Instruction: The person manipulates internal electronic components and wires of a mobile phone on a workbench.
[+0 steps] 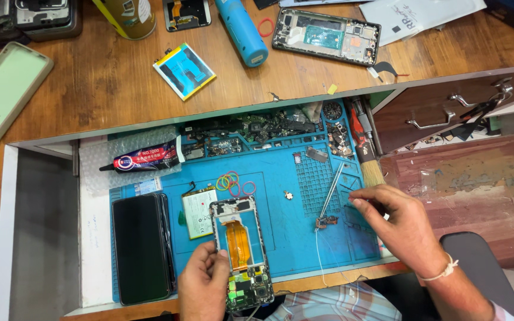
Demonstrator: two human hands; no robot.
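An opened phone frame (pixel 240 249) with an orange flex cable and green board lies on a blue repair mat (pixel 281 232). My left hand (pixel 203 284) grips the frame's lower left edge. My right hand (pixel 401 223) rests on the mat's right side, fingertips pinched together near the tip region of metal tweezers (pixel 332 190). A small circuit part (pixel 326 222) with a thin white wire lies just left of that hand. A white battery (pixel 198 212) sits beside the frame.
A black phone screen (pixel 141 246) lies at the mat's left, with a glue tube (pixel 144 159) above it. Coloured rubber bands (pixel 233 182), a brush (pixel 369 157), loose parts, another opened phone (pixel 326 34), a blue tool (pixel 242 30) and a green case (pixel 1 92) lie around. A drawer (pixel 447 107) stands open at right.
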